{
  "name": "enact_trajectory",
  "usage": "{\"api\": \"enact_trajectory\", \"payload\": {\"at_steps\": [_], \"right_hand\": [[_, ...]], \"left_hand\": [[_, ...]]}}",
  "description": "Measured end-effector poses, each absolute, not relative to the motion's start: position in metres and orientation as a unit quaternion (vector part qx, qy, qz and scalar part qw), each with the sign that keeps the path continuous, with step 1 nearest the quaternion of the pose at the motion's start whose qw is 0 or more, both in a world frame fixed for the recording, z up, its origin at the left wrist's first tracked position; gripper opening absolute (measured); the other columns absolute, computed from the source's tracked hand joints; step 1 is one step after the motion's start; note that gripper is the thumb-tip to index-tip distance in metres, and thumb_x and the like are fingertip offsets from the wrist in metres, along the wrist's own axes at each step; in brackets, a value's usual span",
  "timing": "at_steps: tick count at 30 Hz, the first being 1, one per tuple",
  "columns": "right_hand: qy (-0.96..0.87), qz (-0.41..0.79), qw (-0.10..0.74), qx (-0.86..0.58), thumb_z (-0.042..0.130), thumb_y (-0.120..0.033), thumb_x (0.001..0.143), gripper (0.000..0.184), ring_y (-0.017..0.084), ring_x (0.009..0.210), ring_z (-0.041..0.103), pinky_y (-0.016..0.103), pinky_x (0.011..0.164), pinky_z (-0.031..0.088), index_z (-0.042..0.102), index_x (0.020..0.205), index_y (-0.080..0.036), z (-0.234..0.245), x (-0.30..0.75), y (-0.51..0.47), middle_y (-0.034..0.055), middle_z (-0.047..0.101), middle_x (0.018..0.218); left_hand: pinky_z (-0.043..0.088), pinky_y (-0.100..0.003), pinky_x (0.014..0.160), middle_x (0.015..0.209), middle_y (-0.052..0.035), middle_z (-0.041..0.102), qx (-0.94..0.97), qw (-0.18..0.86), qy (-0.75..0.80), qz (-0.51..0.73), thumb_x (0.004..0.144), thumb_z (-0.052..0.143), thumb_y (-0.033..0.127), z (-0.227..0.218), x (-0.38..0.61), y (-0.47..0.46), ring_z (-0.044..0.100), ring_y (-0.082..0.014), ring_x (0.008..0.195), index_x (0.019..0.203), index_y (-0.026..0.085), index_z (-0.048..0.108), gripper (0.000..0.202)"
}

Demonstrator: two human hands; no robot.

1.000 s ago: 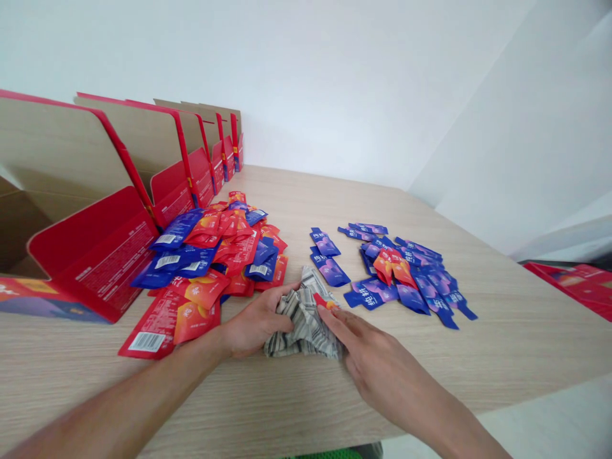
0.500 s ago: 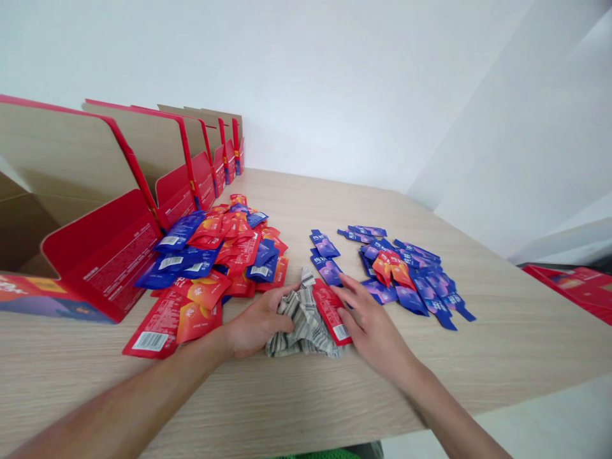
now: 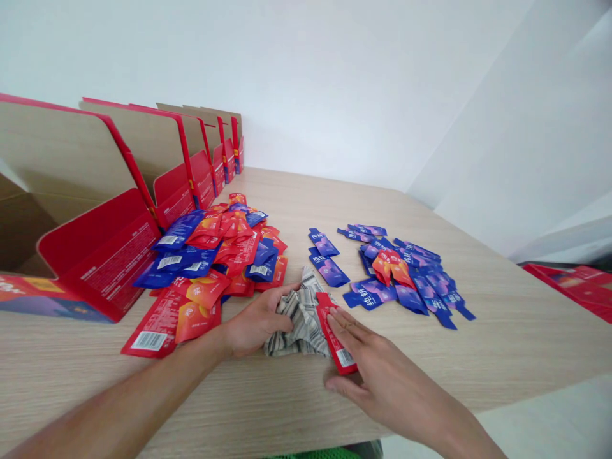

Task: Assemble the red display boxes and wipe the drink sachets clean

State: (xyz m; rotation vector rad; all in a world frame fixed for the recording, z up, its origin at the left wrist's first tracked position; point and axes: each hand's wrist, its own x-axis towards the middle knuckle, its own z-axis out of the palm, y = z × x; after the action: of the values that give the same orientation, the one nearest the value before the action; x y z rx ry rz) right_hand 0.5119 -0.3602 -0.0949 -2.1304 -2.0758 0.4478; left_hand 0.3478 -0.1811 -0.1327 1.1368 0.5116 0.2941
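My left hand (image 3: 261, 322) is closed around a crumpled grey cloth with dark stripes (image 3: 303, 319) that lies on the table. Pressed over a red sachet (image 3: 341, 354) with a white barcode are the fingers of my right hand (image 3: 389, 373), the thumb down at its lower side. The sachet slants against the right edge of the cloth, its face partly hidden by my fingers. Just left of my left hand is a heap of red and blue sachets (image 3: 234, 245). Beyond my right hand lies a group of purple-blue tabbed sachets (image 3: 414, 290).
Several red cardboard boxes (image 3: 98, 268) stand in a row at the left with their flaps up. Two orange-red sachets (image 3: 393, 266) rest on the purple-blue group. Two purple-blue pieces (image 3: 329, 268) lie behind the cloth. A red box (image 3: 574, 287) is at the far right.
My right hand has moved down and toward me with the red sachet, which has slid right off part of the cloth. My left hand stays on the cloth.
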Motion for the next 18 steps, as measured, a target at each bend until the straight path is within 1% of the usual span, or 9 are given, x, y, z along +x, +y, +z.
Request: {"api": "enact_trajectory", "payload": {"at_steps": [3,5,7,8,10,12,14,16,18], "right_hand": [[-0.712,0.137,0.075,-0.685,0.058,-0.014,0.087,0.072,0.030,0.150,0.041,0.046,0.123,0.038,0.043,0.157,-0.010,-0.090,0.514,-0.369,0.0158,0.043,0.160],[-0.707,0.125,0.110,-0.687,0.050,-0.010,0.087,0.070,0.027,0.137,0.057,0.043,0.113,0.050,0.045,0.157,-0.017,-0.085,0.521,-0.373,0.0125,0.055,0.153],[-0.680,0.085,0.157,-0.712,0.042,-0.013,0.094,0.061,0.025,0.117,0.072,0.040,0.097,0.060,0.049,0.154,-0.023,-0.076,0.533,-0.376,0.0094,0.067,0.140],[-0.658,0.054,0.180,-0.729,0.040,-0.017,0.097,0.056,0.025,0.107,0.075,0.040,0.089,0.063,0.053,0.151,-0.025,-0.070,0.539,-0.376,0.0088,0.072,0.133],[-0.612,-0.012,0.229,-0.757,0.044,-0.027,0.098,0.048,0.028,0.095,0.078,0.042,0.079,0.064,0.061,0.143,-0.026,-0.057,0.550,-0.372,0.0091,0.077,0.122],[-0.582,-0.037,0.290,-0.758,0.050,-0.033,0.095,0.046,0.029,0.093,0.077,0.043,0.078,0.062,0.065,0.138,-0.029,-0.045,0.556,-0.361,0.0081,0.077,0.120],[-0.576,0.001,0.359,-0.735,0.055,-0.031,0.090,0.044,0.028,0.098,0.075,0.043,0.083,0.060,0.069,0.132,-0.031,-0.038,0.553,-0.340,0.0055,0.076,0.123],[-0.570,0.089,0.427,-0.696,0.058,-0.028,0.087,0.038,0.025,0.104,0.073,0.041,0.089,0.058,0.076,0.120,-0.031,-0.038,0.542,-0.310,0.0031,0.076,0.123],[-0.537,0.198,0.505,-0.646,0.059,-0.026,0.084,0.029,0.023,0.100,0.073,0.038,0.088,0.057,0.080,0.104,-0.026,-0.042,0.525,-0.272,0.0029,0.078,0.115]], "left_hand": [[0.050,-0.030,0.089,0.111,-0.0025,0.076,0.530,0.799,0.246,0.142,0.053,0.067,0.004,-0.134,0.348,-0.181,0.067,-0.0219,0.105,0.139,0.019,0.060,0.088],[0.050,-0.031,0.089,0.109,-0.0024,0.076,0.529,0.806,0.228,0.138,0.053,0.066,0.003,-0.135,0.349,-0.181,0.068,-0.0217,0.103,0.138,0.019,0.061,0.086],[0.050,-0.030,0.087,0.104,-0.0018,0.077,0.526,0.813,0.208,0.135,0.054,0.066,0.003,-0.135,0.349,-0.181,0.069,-0.0204,0.097,0.135,0.019,0.063,0.082],[0.050,-0.029,0.085,0.102,-0.0015,0.077,0.523,0.817,0.202,0.136,0.054,0.067,0.003,-0.136,0.349,-0.181,0.069,-0.0196,0.095,0.133,0.019,0.064,0.080],[0.050,-0.028,0.083,0.098,-0.0011,0.077,0.515,0.825,0.189,0.134,0.054,0.068,0.003,-0.137,0.349,-0.180,0.068,-0.0187,0.093,0.129,0.018,0.067,0.076],[0.050,-0.028,0.083,0.097,-0.0012,0.077,0.512,0.831,0.175,0.129,0.055,0.067,0.003,-0.138,0.350,-0.180,0.068,-0.0186,0.093,0.125,0.018,0.068,0.071],[0.050,-0.028,0.083,0.098,-0.0011,0.077,0.517,0.830,0.165,0.131,0.056,0.067,0.003,-0.139,0.350,-0.180,0.068,-0.0186,0.092,0.122,0.018,0.070,0.068],[0.050,-0.030,0.085,0.101,-0.0013,0.077,0.520,0.828,0.160,0.137,0.056,0.066,0.003,-0.139,0.350,-0.181,0.068,-0.0188,0.092,0.123,0.019,0.069,0.068],[0.050,-0.030,0.085,0.102,-0.0018,0.077,0.524,0.825,0.155,0.145,0.056,0.065,0.003,-0.138,0.350,-0.181,0.069,-0.0195,0.092,0.122,0.019,0.069,0.068]]}}
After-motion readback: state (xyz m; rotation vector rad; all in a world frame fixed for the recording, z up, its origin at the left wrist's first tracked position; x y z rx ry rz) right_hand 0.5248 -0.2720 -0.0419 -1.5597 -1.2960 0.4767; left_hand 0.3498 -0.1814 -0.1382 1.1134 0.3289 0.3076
